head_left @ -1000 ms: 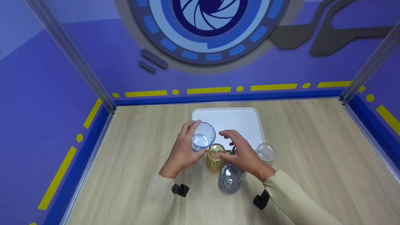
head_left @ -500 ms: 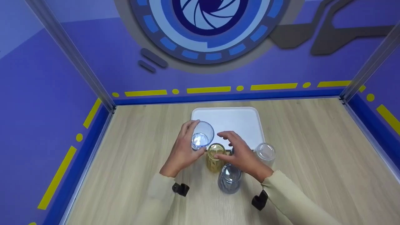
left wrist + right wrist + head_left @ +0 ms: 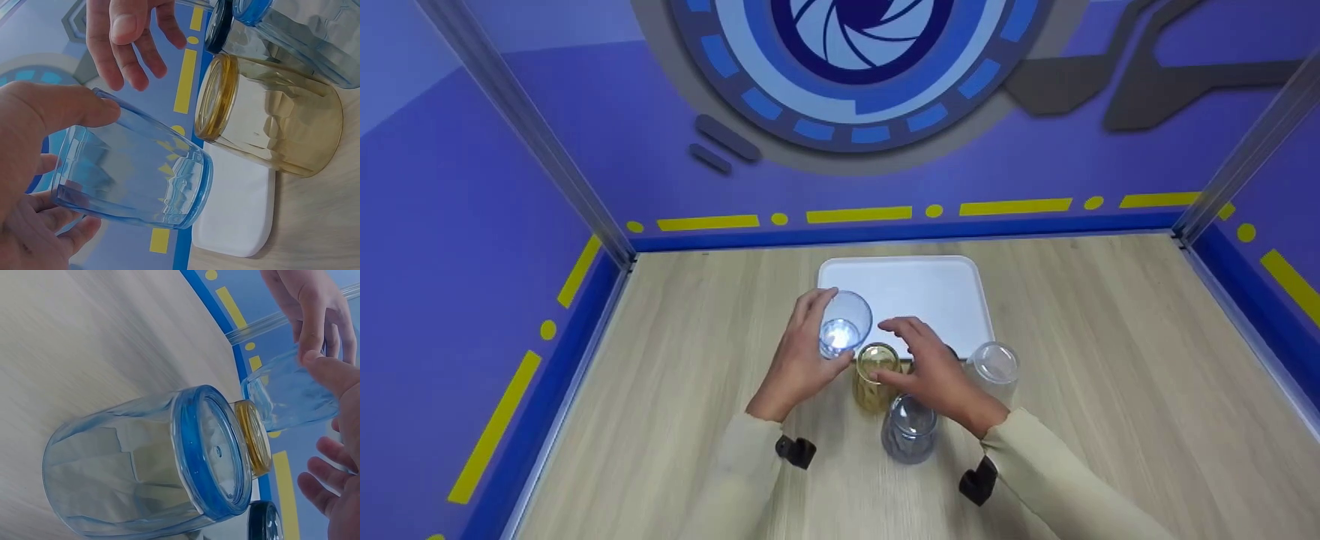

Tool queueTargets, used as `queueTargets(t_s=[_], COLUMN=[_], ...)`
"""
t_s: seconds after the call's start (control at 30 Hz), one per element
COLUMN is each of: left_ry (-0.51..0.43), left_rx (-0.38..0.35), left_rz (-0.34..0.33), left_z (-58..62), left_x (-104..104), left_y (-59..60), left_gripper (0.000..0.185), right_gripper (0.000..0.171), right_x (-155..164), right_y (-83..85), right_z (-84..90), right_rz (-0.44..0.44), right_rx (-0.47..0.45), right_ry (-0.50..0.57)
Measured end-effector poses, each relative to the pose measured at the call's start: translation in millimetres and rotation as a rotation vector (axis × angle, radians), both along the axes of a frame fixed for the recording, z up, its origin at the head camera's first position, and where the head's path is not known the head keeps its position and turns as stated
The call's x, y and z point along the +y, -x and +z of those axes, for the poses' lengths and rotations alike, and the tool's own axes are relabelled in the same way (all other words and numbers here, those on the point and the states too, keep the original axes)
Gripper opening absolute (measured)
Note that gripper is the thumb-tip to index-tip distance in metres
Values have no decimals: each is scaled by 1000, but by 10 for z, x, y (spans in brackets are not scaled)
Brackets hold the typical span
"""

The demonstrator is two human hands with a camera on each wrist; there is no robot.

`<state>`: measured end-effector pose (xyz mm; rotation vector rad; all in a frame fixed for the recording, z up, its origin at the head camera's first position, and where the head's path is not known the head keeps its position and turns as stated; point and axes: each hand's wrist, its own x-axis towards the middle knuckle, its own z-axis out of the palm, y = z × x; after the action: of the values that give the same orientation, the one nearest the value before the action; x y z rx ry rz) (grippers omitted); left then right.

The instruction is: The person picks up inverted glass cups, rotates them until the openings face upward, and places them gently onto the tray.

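The left hand (image 3: pixel 799 360) still grips the blue glass (image 3: pixel 844 324) above the white tray's (image 3: pixel 930 289) near edge; the right hand (image 3: pixel 934 371), fingers spread and empty, has drifted slightly left over the amber glass (image 3: pixel 876 375), closing in

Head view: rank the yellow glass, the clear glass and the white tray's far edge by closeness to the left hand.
1. Yellow glass: just right of the left hand, which grips a blue glass.
2. Clear glass: farther right, beyond the right hand, by the tray's near right corner.
3. White tray: its far edge lies farthest off, toward the back wall.
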<state>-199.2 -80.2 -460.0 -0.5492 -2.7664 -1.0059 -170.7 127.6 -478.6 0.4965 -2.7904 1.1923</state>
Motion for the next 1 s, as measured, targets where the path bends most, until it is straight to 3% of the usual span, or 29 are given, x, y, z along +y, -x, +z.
queueTargets(t_s=[0.63,1.0], left_ry=[-18,-36], left_rx=[-21,-13], left_rz=[20,20], left_z=[-85,-150], left_x=[10,-1], left_y=[68,111], left_gripper=[85,82], right_gripper=[61,59], right_x=[-83,-132], right_y=[-39,-44], right_z=[-20,-30], right_rz=[-50,-62], right_rx=[-94,-65], right_ry=[-59,-90])
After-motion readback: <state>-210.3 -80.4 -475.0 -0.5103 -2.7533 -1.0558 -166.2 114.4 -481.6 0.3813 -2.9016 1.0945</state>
